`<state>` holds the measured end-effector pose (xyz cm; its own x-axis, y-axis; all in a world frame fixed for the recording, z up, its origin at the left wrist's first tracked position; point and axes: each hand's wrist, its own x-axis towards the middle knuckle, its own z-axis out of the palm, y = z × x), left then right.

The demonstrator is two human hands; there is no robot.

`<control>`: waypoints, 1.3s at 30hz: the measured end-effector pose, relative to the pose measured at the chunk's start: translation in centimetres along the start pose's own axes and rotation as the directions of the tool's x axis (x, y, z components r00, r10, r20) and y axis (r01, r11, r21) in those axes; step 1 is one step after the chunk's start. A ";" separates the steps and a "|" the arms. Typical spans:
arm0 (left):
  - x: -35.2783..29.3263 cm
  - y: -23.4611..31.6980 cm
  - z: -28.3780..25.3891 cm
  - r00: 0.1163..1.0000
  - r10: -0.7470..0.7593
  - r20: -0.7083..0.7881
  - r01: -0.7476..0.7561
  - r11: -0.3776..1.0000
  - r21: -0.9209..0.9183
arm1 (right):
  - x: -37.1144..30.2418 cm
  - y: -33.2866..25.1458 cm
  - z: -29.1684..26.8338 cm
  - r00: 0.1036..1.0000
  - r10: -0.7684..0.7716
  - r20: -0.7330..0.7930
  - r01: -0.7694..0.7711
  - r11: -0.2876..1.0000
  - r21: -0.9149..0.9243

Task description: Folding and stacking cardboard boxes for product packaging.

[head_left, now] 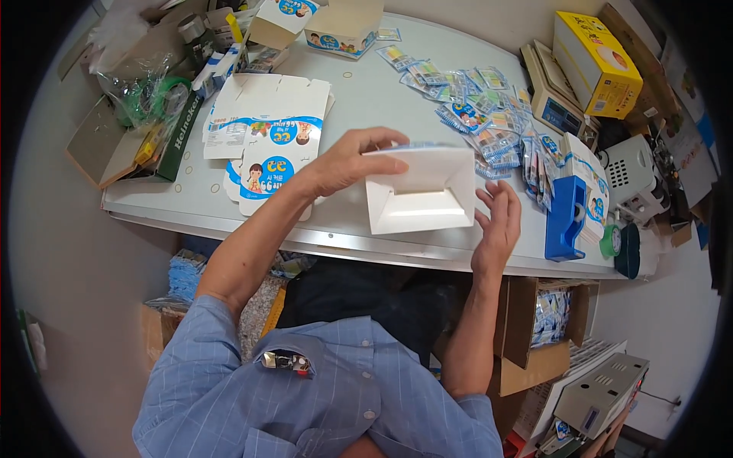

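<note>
A small white cardboard box (424, 216) is held over the near part of the table, its hollow inside facing me. My left hand (353, 159) grips its upper left edge, the thumb inside the wall and the fingers behind it. Close to the box's right side is my right hand (498, 229), fingers apart and slightly curled, holding nothing. Whether its fingertips touch the box is hard to make out. Left of my left hand lies a stack of flat, unfolded printed cartons (267, 126) in white and blue. Beyond the box spreads a heap of small printed sachets (489, 114).
A blue tape dispenser (565, 221) stands at the right, beside more flat cartons (586, 179). Behind these are a scale (559, 107) and a yellow box (599, 61). Two assembled cartons, including an open one (343, 30), sit at the back. Below the table, an open cardboard box (519, 320) holds sachets.
</note>
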<state>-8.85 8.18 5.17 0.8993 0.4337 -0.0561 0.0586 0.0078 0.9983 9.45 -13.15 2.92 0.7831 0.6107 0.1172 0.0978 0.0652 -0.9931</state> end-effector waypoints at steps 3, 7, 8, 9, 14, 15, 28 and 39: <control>-0.3 2.2 -0.2 0.981 0.153 -0.120 -0.142 0.985 0.097 | -1.5 -0.5 0.1 0.986 0.036 0.160 -0.061 0.985 0.158; -0.1 3.2 0.0 0.938 0.332 -0.102 -0.245 0.841 0.483 | -1.5 -0.5 2.2 0.961 0.112 0.253 -0.201 0.911 0.361; 0.0 2.9 0.2 0.958 0.284 -0.042 -0.213 0.803 0.557 | -1.2 -0.2 2.7 0.958 0.118 0.260 -0.214 0.899 0.381; 0.3 2.2 0.6 0.986 0.168 -0.017 -0.141 0.875 0.464 | -1.0 0.9 3.0 0.967 0.085 0.239 -0.157 0.941 0.300; -0.2 -0.9 -0.3 0.971 -0.205 0.120 0.198 0.978 0.073 | -2.3 4.2 5.9 0.982 0.171 0.074 -0.186 0.896 0.402; -0.3 -0.6 -0.2 0.975 -0.167 0.144 0.166 0.986 0.023 | -2.4 4.4 6.0 0.989 0.124 0.081 -0.144 0.927 0.346; 0.1 -3.1 1.8 0.906 -0.339 0.253 0.399 0.882 -0.249 | -1.9 2.7 6.6 0.994 0.104 0.041 -0.108 0.988 0.114; -1.2 -1.3 4.2 0.975 -0.224 0.011 0.222 0.957 -0.185 | -3.2 7.8 5.3 0.980 -0.153 0.127 0.162 0.984 -0.070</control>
<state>-8.21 3.89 3.86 0.8680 0.4113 -0.2784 0.1756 0.2701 0.9467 4.44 -10.44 -5.29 0.6745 0.6889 0.2654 0.2665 0.1080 -0.9578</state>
